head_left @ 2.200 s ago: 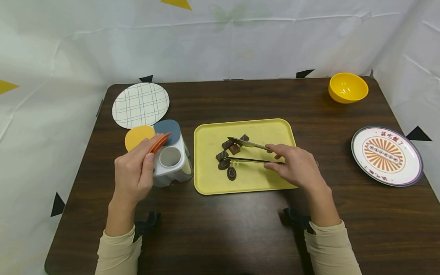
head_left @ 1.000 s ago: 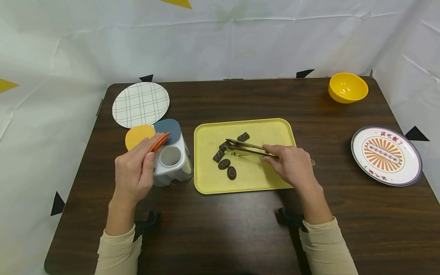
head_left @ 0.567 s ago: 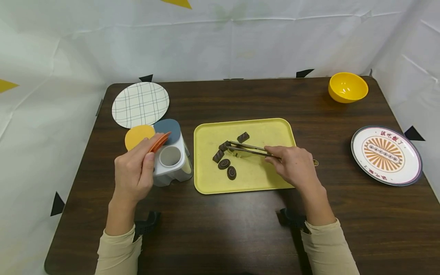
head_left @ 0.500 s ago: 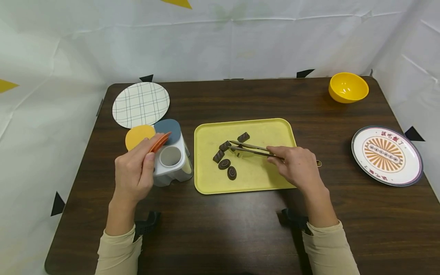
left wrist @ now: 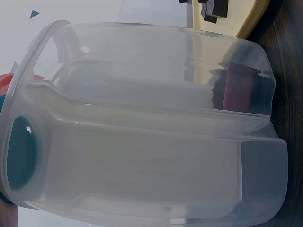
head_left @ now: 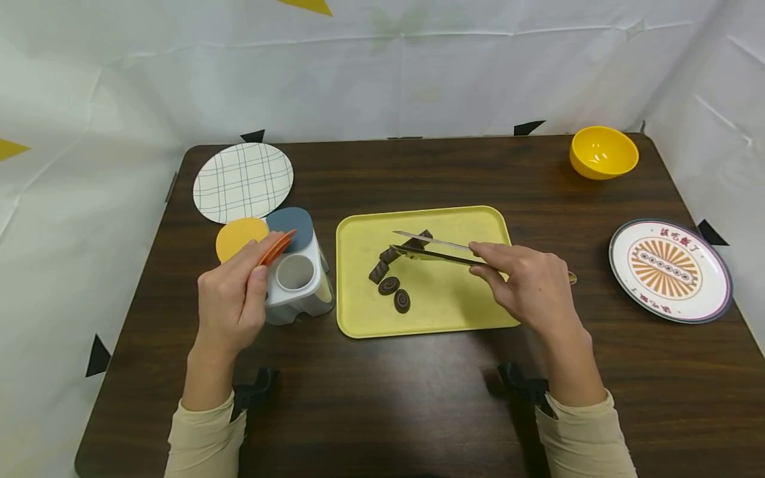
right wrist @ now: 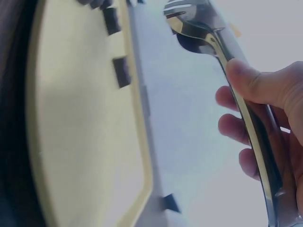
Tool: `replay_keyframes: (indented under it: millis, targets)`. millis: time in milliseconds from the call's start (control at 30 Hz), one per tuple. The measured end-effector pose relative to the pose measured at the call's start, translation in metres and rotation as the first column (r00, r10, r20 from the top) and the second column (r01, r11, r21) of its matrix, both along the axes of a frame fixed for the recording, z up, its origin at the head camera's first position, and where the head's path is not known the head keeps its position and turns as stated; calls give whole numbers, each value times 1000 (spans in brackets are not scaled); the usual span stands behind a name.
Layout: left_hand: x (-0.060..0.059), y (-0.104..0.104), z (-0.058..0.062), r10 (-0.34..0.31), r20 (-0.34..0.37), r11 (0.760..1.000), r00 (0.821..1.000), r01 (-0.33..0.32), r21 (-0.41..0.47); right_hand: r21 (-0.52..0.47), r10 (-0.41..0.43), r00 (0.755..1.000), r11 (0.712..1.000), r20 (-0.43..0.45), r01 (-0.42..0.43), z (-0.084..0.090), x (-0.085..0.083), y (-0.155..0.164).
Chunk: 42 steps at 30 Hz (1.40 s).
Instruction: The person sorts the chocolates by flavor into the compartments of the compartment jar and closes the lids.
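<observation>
My left hand (head_left: 230, 292) pinches an orange lid (head_left: 278, 247), tilted up beside a round opening of the clear multi-compartment container (head_left: 301, 305). In the left wrist view the container (left wrist: 156, 161) fills the frame. My right hand (head_left: 530, 284) holds metal serving tongs (head_left: 441, 257) over the yellow tray (head_left: 460, 302). The right wrist view shows these tongs (right wrist: 251, 118) with a slotted, fork-like tip. Several dark chocolates lie on the tray, among them an oval chocolate (head_left: 402, 301) and a ridged block (head_left: 378, 271). A dark piece lies by the tong tips; whether they grip it I cannot tell.
Yellow (head_left: 240, 239) and blue (head_left: 291, 224) lids cover other compartments. Behind the container lies a checked plate (head_left: 244, 182). A yellow bowl (head_left: 603, 153) stands at the back right, with a patterned plate (head_left: 669, 271) in front of it. The dark table (head_left: 382, 398) extends around the tray.
The tongs narrowed among the chocolates, nudging some blocks leftward. Since half a second ago my right hand has shifted right and the tong arms have spread. My left hand has stayed still.
</observation>
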<state>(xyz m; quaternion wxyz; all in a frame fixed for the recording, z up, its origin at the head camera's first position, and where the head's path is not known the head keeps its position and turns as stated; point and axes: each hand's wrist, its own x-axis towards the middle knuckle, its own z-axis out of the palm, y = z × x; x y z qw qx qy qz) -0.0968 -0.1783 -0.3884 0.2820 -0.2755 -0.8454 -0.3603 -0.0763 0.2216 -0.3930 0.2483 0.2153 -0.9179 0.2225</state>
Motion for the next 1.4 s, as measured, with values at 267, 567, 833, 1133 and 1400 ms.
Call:
replay_keyframes:
  millis: [267,567,833,1133,1400]
  targets:
    - [1,0,1,2,2,1000,1000,-2,3,-41,78,991,996,-109,-83,29,3,-14]
    - [1,0,0,3,1,1000,1000,-3,8,-43,185,973,980,-139,-193,45,1,-37]
    - [1,-1,0,12,14,1000,1000,-12,-1,-34,268,952,961,-149,-276,52,-4,-57]
    - [0,-1,0,14,-6,1000,1000,-14,-18,-5,328,933,943,-150,-333,53,-8,-78]
    - [0,-2,0,11,-11,1000,1000,-11,-19,9,358,925,933,-130,-360,46,-12,-92]
